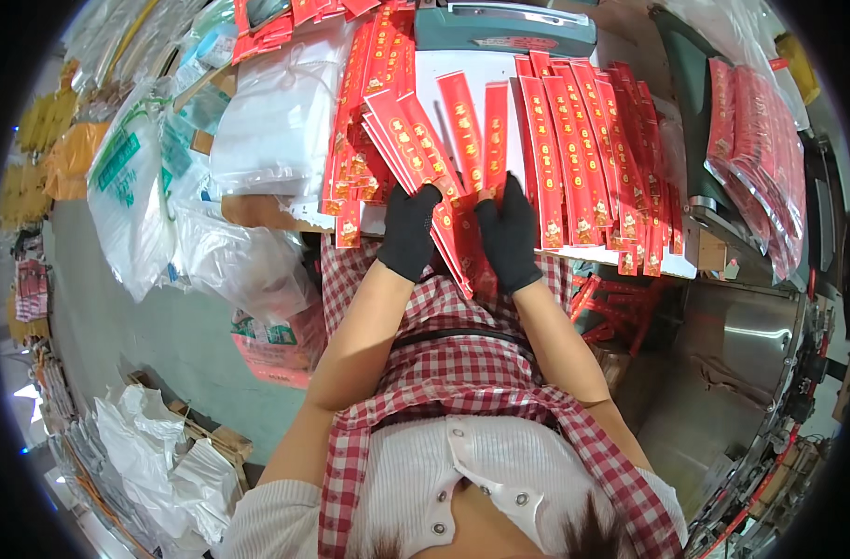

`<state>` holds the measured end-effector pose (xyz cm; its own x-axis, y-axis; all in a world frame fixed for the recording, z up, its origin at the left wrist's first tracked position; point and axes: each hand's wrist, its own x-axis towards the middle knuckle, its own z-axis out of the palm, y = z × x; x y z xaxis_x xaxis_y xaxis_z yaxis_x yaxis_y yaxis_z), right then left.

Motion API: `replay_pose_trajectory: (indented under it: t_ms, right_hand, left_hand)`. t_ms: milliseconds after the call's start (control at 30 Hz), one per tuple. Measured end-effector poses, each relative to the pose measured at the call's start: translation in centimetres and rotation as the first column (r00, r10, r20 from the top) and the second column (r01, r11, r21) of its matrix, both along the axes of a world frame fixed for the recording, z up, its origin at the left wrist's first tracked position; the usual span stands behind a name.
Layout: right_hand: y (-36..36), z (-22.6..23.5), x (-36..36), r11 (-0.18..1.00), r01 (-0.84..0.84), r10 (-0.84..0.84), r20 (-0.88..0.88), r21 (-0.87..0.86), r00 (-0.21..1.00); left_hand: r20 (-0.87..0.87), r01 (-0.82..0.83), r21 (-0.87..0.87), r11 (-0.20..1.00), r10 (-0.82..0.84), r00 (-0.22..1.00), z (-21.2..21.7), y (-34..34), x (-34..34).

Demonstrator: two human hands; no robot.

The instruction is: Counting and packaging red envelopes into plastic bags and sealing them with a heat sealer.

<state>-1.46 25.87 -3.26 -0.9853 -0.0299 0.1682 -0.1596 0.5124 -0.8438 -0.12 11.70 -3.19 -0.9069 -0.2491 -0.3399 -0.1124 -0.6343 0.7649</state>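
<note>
My left hand (408,231), in a black glove, is closed on a small fan of long red paper strips (408,149) printed in gold. In a matching black glove, my right hand (509,233) grips more red strips (496,130) that stick up past its fingers. Between the hands the strips overlap, so I cannot tell exactly which belong to which hand. Just right of my right hand lie rows of red strips (574,158) on the white tabletop (434,67). Another pile of red strips (346,182) lies beyond my left hand.
A grey-green machine (504,30) stands at the back of the table. Clear plastic sleeves (281,121) are stacked at the left, beside hanging plastic bags (131,186). Packed red bundles (751,149) lie at the far right. Below them is a metal surface (733,345).
</note>
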Motion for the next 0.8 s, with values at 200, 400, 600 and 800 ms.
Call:
replay_pose_trajectory:
  t_ms: [200,400,600,800]
  right_hand:
    - [4.3,4.4,-6.0,0.919,0.123,-0.094,-0.094,0.376,0.991]
    - [1.0,4.6,-2.4,0.991,-0.090,0.098,-0.082,0.100,0.992]
    - [0.1,1.5,0.5,0.985,-0.166,0.167,-0.009,0.054,0.986]
    - [0.8,0.9,-0.6,0.975,-0.217,0.201,0.214,0.055,0.956]
  left_hand:
    - [-0.096,0.176,0.078,0.981,-0.168,0.981,1.1,-0.3,0.4]
    - [-0.030,0.146,0.062,0.987,-0.144,0.989,0.6,-0.3,0.4]
    - [-0.067,0.077,0.107,0.991,-0.070,0.995,-0.7,0.3,0.3]
    - [-0.052,0.027,0.009,1.000,-0.026,0.998,-0.3,0.1,0.3]
